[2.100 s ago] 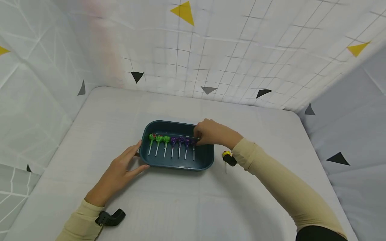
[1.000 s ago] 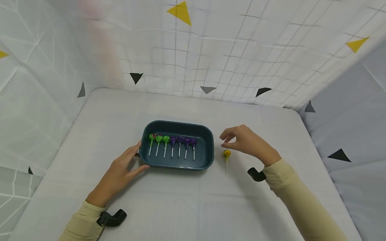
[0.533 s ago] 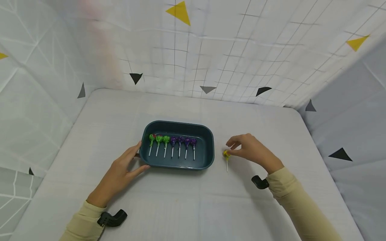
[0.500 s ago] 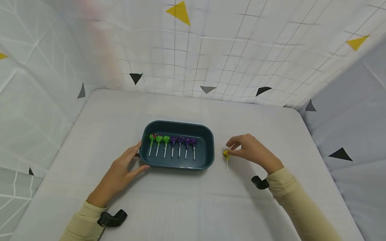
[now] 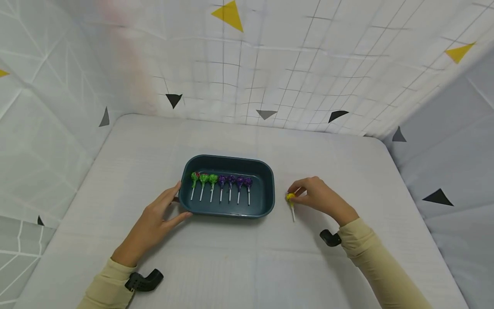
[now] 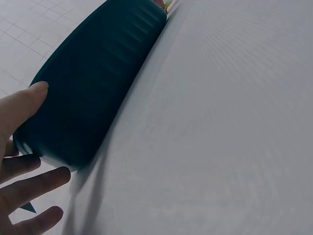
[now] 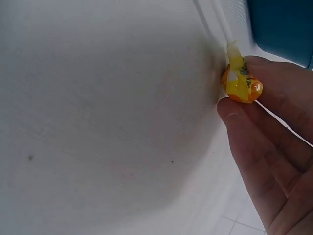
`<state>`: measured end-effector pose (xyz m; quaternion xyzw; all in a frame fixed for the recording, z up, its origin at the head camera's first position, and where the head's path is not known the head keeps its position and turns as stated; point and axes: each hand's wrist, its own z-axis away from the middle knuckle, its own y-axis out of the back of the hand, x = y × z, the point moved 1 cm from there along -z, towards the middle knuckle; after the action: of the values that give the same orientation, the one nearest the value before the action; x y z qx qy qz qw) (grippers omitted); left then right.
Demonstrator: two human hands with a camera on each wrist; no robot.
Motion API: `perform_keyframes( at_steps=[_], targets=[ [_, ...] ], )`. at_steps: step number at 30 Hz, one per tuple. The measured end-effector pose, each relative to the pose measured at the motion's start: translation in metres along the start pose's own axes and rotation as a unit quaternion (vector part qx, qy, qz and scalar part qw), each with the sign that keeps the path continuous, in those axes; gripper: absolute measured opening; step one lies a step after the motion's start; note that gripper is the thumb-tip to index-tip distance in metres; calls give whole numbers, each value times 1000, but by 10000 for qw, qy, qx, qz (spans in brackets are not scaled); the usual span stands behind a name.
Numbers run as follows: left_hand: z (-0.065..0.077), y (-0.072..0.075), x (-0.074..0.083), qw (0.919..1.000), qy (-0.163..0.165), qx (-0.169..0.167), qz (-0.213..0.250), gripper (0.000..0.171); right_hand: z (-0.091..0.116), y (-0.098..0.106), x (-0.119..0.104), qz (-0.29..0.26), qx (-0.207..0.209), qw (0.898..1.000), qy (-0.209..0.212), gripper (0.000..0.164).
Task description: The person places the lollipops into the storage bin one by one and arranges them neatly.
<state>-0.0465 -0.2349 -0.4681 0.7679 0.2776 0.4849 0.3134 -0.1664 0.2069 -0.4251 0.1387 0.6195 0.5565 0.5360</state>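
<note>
In the head view, a dark teal tray [image 5: 227, 213] stands mid-table. Inside it lies a row of lollipops: three green lollipops [image 5: 203, 179] at the left, several purple lollipops [image 5: 230, 179] to their right, sticks toward the front. My left hand [image 5: 152, 223] rests on the tray's left end, thumb on the front wall and fingers spread at the end wall, as the left wrist view shows on the tray's side [image 6: 88, 88]. Right of the tray, my right hand [image 5: 322, 199] pinches a yellow lollipop [image 7: 238, 84] by its wrapped head between thumb and fingertips, its stick slanting frontward.
A white cloth covers the table [image 5: 216, 266]. Behind it rises a white curtain [image 5: 281, 64] with a grid and triangles. Each wrist carries a black camera mount [image 5: 144, 280].
My right hand let go of the last purple lollipop in the tray, moved right to the yellow lollipop and pinched it; its stick has tilted slightly. My left hand stayed at the tray.
</note>
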Motion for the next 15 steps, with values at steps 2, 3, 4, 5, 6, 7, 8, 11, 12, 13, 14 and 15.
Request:
perform_keyframes(
  at_steps=[2, 3, 4, 5, 6, 7, 8, 11, 12, 13, 14, 15],
  targets=[
    [0, 0, 0, 10000, -20, 4, 7, 93, 0, -1, 0, -12, 34, 10000, 4, 16],
    [0, 0, 0, 10000, -26, 7, 7, 93, 0, -1, 1, -11, 62, 10000, 9, 16],
    [0, 0, -1, 10000, -25, 7, 8, 93, 0, -1, 1, -12, 89, 10000, 2, 16],
    [0, 0, -1, 10000, -26, 11, 13, 93, 1, -1, 2, -19, 107, 9999, 16, 16],
    [0, 0, -1, 10000, -26, 10, 18, 93, 1, -1, 2, -27, 125, 9999, 34, 16],
    [0, 0, -1, 10000, -32, 14, 20, 94, 1, -2, 3, -47, 139, 9999, 41, 16],
    [0, 0, -1, 10000, -33, 16, 19, 94, 1, -2, 3, -59, 152, 9999, 36, 16],
    [1, -1, -2, 10000, -33, 21, 21, 94, 1, -2, 4, -111, 168, 9998, 53, 17],
    [1, -1, -2, 10000, -35, 19, 15, 94, 1, -2, 5, -126, 175, 9998, 43, 17],
    [1, -1, -2, 10000, -37, 18, 14, 94, 2, -3, 6, -139, 180, 9997, 35, 18],
    [1, -1, -2, 10000, -34, 15, 12, 94, 2, -3, 6, -151, 186, 9997, 29, 18],
    [1, -1, -2, 10000, -33, 13, 8, 94, 2, -3, 7, -165, 194, 9997, 27, 18]
  ],
)
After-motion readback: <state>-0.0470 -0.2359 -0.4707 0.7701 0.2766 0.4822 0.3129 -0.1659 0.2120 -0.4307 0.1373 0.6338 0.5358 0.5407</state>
